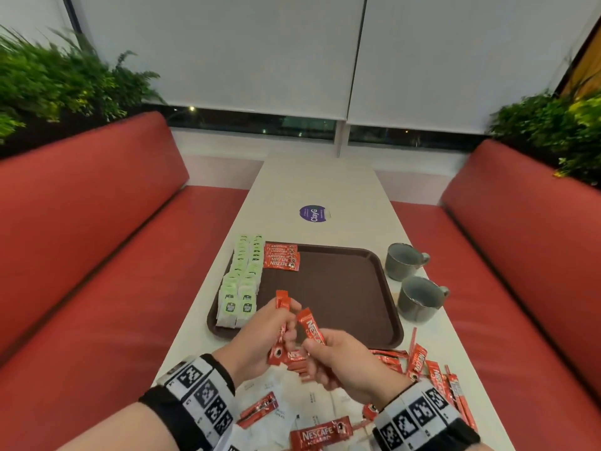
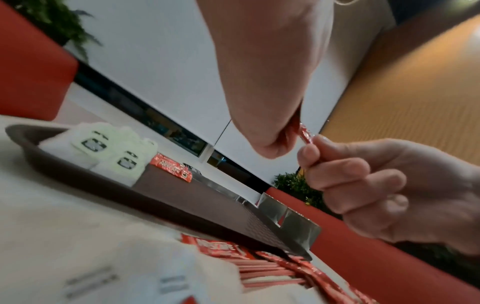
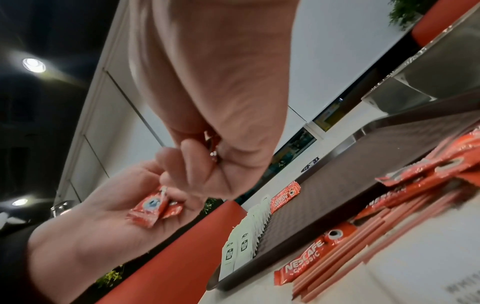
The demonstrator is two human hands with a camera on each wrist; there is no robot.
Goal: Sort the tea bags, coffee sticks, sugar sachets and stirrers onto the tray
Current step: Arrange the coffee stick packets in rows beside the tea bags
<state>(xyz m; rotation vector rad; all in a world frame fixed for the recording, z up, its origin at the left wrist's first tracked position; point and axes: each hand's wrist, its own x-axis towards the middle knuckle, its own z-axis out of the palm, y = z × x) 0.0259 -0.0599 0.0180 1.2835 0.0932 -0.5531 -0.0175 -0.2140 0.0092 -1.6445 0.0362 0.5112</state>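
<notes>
A brown tray lies mid-table. Green-and-white tea bags stand in two rows along its left side, and red coffee sticks lie stacked at its far left corner. Just in front of the tray, my left hand grips a small bundle of coffee sticks. My right hand pinches one more coffee stick right beside that bundle. In the right wrist view the bundle lies across the left palm. Loose coffee sticks, white sugar sachets and red stirrers are spread on the table below my hands.
Two grey cups stand right of the tray. A purple round sticker marks the far table. Red benches flank the narrow white table on both sides. Most of the tray floor is bare.
</notes>
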